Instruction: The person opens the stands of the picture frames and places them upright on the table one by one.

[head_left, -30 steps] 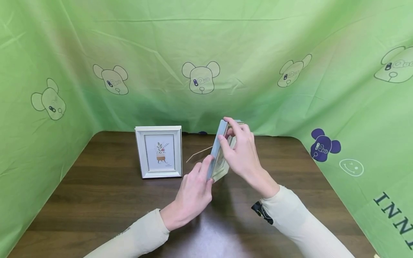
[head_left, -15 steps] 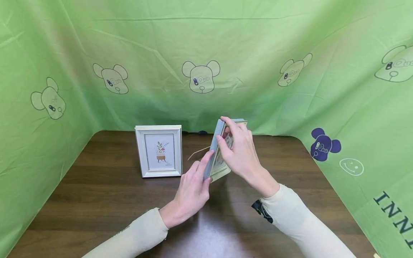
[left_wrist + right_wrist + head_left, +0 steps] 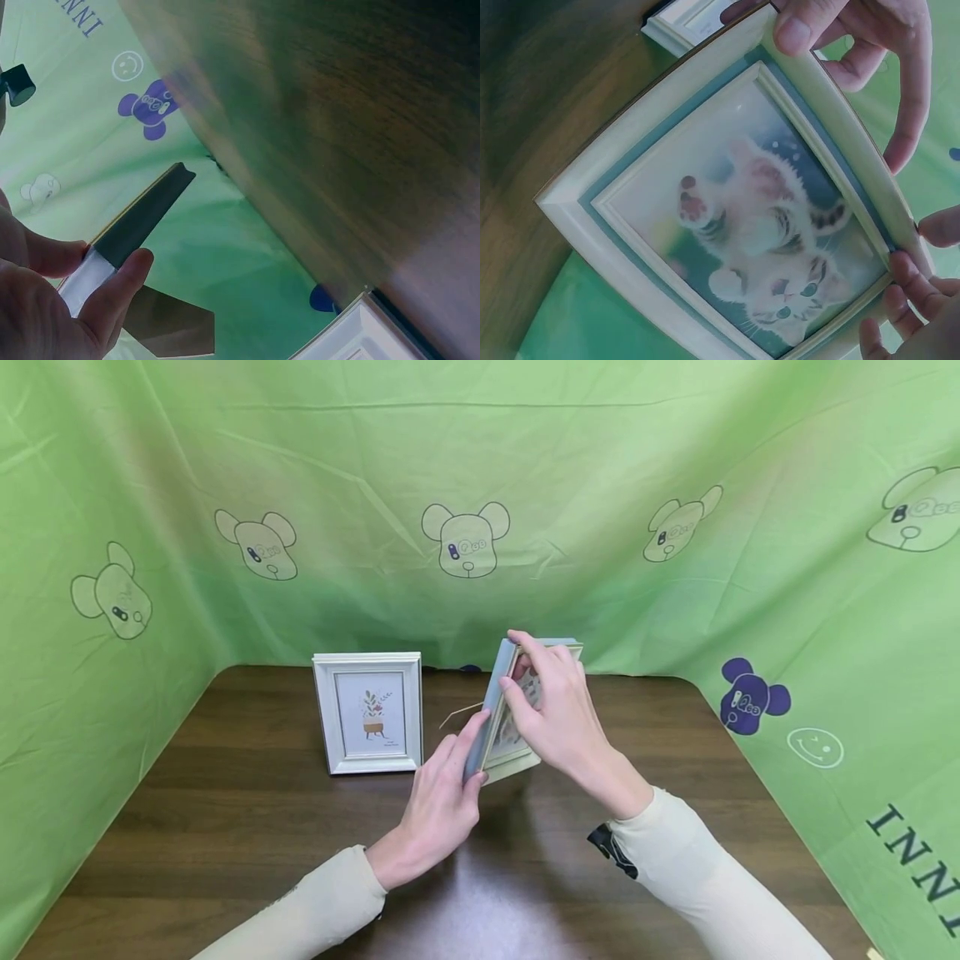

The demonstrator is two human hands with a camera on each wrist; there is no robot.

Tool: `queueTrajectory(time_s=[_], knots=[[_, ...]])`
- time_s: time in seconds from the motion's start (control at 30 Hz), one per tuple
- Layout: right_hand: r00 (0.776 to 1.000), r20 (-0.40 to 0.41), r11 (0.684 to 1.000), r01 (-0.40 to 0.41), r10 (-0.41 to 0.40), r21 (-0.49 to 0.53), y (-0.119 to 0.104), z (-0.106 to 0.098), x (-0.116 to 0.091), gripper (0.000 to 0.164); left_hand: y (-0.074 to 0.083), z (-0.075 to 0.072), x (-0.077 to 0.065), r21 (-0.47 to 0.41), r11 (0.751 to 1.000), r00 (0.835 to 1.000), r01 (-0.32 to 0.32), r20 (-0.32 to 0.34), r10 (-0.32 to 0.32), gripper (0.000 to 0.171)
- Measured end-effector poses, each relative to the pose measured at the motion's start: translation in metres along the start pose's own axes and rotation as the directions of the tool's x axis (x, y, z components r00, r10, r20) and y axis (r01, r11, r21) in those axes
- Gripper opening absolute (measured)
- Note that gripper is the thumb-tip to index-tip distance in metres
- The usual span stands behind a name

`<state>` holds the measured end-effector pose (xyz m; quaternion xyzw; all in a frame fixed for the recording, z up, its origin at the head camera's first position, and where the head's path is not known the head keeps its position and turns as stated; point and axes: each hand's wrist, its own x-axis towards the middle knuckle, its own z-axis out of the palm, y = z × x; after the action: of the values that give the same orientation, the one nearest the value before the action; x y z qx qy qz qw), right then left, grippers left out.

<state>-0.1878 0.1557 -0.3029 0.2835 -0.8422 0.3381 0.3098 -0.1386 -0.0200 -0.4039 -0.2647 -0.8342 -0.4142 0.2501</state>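
A picture frame (image 3: pixel 498 672) with a pale blue side edge is held tilted between both hands in the head view. My left hand (image 3: pixel 438 806) pinches its lower left edge between thumb and fingers. Higher up, my right hand (image 3: pixel 555 718) grips the same side near the top corner, covering part of the front. The right wrist view shows the front: a wide white border (image 3: pixel 645 120) around a kitten picture (image 3: pixel 769 232), the kitten upside down there. Behind the frame juts a flat brown stand (image 3: pixel 172 322), seen in the left wrist view.
Left of the hands, a second white picture frame (image 3: pixel 367 764) stands upright on the dark wooden table (image 3: pixel 247 843), showing a potted plant print. A green cloth (image 3: pixel 360 468) with bear-head drawings hangs behind and at both sides.
The held frame has turned so that more of its front shows in the head view. Its lower edge and my left hand have shifted slightly left; the standing frame has stayed put.
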Motion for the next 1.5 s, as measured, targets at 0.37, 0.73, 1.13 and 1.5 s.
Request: queueTrajectory(time_s=[0.37, 0.73, 1.13, 1.5], knots=[[1.000, 0.003, 1.000, -0.003, 0.003, 0.009, 0.002, -0.004, -0.001, 0.054, -0.003, -0.002, -0.001, -0.028, 0.999, 0.999, 0.039, -0.004, -0.039, 0.091], [0.999, -0.047, 1.000, -0.014, 0.015, 0.023, 0.013, -0.008, -0.007, 0.054, -0.006, -0.003, -0.004, -0.056, 0.996, 0.997, 0.075, -0.013, -0.076, 0.091], [0.995, -0.075, 0.997, -0.072, 0.072, -0.002, 0.026, -0.013, -0.021, 0.057, -0.010, -0.003, -0.003, -0.069, 0.996, 0.997, 0.055, -0.041, -0.058, 0.092], [0.987, -0.121, 0.995, -0.104, 0.102, -0.006, 0.041, -0.019, -0.032, 0.060, -0.013, -0.004, -0.003, -0.061, 0.997, 0.997, 0.048, -0.052, -0.051, 0.094]])
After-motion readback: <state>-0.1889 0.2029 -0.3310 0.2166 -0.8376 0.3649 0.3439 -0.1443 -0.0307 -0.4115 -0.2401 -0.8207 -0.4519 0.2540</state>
